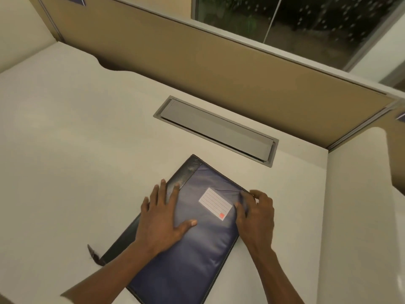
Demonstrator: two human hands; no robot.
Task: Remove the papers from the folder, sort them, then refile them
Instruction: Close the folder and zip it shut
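My left fingers (162, 189) are lying straight and spread, pressing flat on the cover, with the thumb stretching out to the right across the blue face and the two outer fingers reaching past the black spine strip (186, 172) onto the counter (76, 150). My right fingers (259, 195) are curling round the folder's right-hand edge, the thumb sitting on top of the cover just beside the label, so that the edge is being pinched between thumb and fingers. My left hand (162, 218) is resting on the left half of the folder (197, 249), and my right hand (257, 215) is holding its right edge, both in the lower middle of the frame. The folder is lying closed and slantwise on the counter, its far corner pointing toward the upper middle and its near end running off toward the bottom edge. A white lined label (215, 204) with a small red mark is sitting on the cover between my hands. A dark tab (94, 256) is sticking out at the folder's lower left. Beyond the folder, a grey cable hatch (217, 130) is lying flush in the counter, and behind it a tan partition (197, 62) is crossing the frame, with a dark window (317, 18) at the upper right.
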